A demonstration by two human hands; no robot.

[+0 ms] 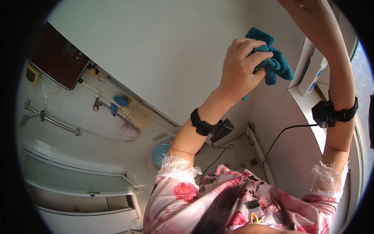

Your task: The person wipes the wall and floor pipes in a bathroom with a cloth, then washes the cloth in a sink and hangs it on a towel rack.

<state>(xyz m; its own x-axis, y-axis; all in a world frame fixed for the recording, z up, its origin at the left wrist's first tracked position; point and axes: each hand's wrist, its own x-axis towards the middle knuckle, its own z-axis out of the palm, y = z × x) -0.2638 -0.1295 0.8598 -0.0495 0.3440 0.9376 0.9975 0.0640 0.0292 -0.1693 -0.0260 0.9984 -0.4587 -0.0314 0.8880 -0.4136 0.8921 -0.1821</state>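
Observation:
My left hand (pixel 242 64) is raised in front of the large pale flat surface, its fingers bent around a bunched teal cloth (pixel 276 64). Folds of the cloth stick out above and to the right of the fingers. Higher up, at the top right, my right hand (pixel 306 4) is cut off by the picture's upper edge, so its fingers are mostly out of sight. Below the right forearm a white bottle (pixel 313 74) stands tilted in view on the window ledge (pixel 302 93), partly hidden by that arm.
On the left wall are a dark red water heater (pixel 58 56), pipes and a shower rail (pixel 58 121). Blue, yellow and pink gloves or cloths (pixel 122 102) hang beside them. A light blue basin (pixel 159 154) sits low down. Black cables (pixel 278 136) trail from both forearm straps.

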